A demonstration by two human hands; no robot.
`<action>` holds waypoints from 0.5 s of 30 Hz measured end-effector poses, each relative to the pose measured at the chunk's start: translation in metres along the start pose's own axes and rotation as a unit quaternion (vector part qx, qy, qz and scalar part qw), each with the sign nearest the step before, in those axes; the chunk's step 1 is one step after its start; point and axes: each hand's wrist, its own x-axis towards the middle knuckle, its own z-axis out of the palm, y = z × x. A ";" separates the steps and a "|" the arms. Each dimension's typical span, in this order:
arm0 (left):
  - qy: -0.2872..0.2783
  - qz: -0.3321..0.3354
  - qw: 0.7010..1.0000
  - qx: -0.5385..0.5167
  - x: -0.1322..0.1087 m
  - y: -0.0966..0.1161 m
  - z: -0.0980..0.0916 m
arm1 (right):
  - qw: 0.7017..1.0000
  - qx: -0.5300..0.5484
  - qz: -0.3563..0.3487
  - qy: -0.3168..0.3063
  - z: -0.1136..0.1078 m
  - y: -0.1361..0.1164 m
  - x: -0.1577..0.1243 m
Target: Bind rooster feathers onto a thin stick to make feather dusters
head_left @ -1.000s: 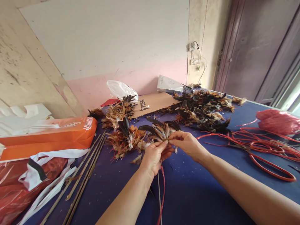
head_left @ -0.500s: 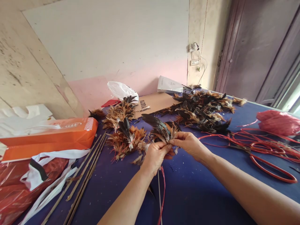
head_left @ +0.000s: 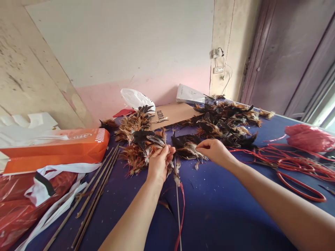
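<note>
My left hand [head_left: 159,163] is closed on a small bunch of feathers [head_left: 155,138], its thumb and fingers pinching the quill ends while dark and brown tips point left. My right hand [head_left: 215,150] is pinched closed at the pale quill ends of a dark feather bunch [head_left: 186,144] lying on the table; whether it grips anything is hidden. Below the hands, a thin stick [head_left: 178,212] with small feathers at its top lies beside a pink plastic strand [head_left: 182,209]. Brown feather bundles [head_left: 133,158] lie left of my left hand.
A big feather pile [head_left: 225,122] lies at the back right, near brown cardboard [head_left: 180,113]. Scissors with orange handles [head_left: 300,186] and a pink twine ball [head_left: 310,137] sit right. Left are bare sticks [head_left: 95,202], an orange bag [head_left: 57,153] and a red bag [head_left: 23,205].
My hands, together on one feather bunch before, have moved apart. The left one has gone left with feathers in it; the right one is now alone beside the dark bunch.
</note>
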 end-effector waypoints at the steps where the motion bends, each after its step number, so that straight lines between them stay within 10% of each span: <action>1: 0.007 -0.001 1.000 -0.007 0.002 0.000 -0.002 | 0.997 -0.070 -0.025 -0.022 0.001 -0.001 0.001; 8: 0.023 0.013 0.999 -0.022 0.002 0.000 -0.003 | 0.890 -0.413 -0.144 -0.127 0.029 -0.013 0.007; 15: 0.021 0.017 0.999 -0.027 0.001 0.000 -0.003 | 0.910 -0.385 -0.104 -0.116 0.043 -0.004 0.021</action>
